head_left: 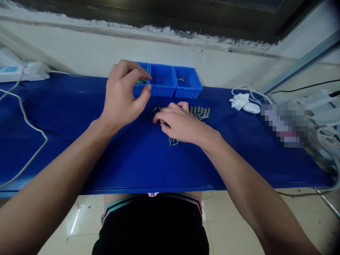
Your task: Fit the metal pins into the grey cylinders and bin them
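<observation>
My left hand (126, 94) hovers in front of the left blue bin (136, 92). Its thumb and index finger are bent toward each other with a small gap between the tips, and nothing shows in that gap. Low over the blue table, my right hand (180, 122) has its fingers curled down among small metal parts; whatever lies under the fingertips is hidden. Just beyond it, short grey metal cylinders (201, 111) lie in a row. Thin metal pins (174, 142) stick out on its near side, and a few more pins (157, 108) lie off its fingertips.
Beside the left bin stand a middle blue bin (162, 91) and a right blue bin (188, 93) with a few pins. A white earphone case (251, 107) and crumpled tissue (239, 101) lie to the right. A white cable (33, 124) crosses the left side of the blue table (148, 166).
</observation>
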### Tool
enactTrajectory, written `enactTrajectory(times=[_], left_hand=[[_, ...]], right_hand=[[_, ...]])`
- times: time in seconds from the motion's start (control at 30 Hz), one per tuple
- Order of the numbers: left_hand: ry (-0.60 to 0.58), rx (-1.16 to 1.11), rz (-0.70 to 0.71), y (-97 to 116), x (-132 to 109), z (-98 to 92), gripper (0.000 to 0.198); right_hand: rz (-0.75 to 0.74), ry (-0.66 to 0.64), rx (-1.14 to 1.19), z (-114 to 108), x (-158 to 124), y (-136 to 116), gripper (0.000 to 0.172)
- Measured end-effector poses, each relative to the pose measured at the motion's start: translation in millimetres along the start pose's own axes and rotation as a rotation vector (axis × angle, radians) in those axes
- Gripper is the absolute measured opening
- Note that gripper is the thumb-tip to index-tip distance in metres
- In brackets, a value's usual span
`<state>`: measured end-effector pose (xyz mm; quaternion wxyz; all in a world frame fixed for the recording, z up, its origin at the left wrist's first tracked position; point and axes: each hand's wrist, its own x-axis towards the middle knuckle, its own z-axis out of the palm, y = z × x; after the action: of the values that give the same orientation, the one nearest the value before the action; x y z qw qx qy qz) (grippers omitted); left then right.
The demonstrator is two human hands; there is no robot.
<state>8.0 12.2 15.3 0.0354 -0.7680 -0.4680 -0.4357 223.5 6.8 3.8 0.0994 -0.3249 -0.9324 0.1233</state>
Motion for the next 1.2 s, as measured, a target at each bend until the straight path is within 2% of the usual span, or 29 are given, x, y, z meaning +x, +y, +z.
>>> enactTrajectory(times=[0.17, 0.3, 0.57, 0.97, 1.2], left_hand=[[-0.027, -0.001, 0.048, 3, 1, 3.1, 0.018], [-0.030, 0.014, 0.080, -1, 1, 4.8, 0.018], [-0.035, 0.044, 0.114, -4, 0, 6.1, 0.016], [-0.111, 0.098, 0.084, -7, 0, 7.6, 0.023], [-0.105, 0.103, 0.090, -8, 0, 7.7, 0.021]], right_hand=[[-0.019, 0.027, -0.021, 3, 1, -2, 0.031], [-0.011, 0.079, 0.047, 1, 0, 0, 0.034], [0.022, 0.151, 0.160, -8, -2, 3, 0.030], [0.050, 0.109, 0.168, -6, -2, 3, 0.024], [0.053, 0.084, 0.126, 0, 0, 6, 0.022]])
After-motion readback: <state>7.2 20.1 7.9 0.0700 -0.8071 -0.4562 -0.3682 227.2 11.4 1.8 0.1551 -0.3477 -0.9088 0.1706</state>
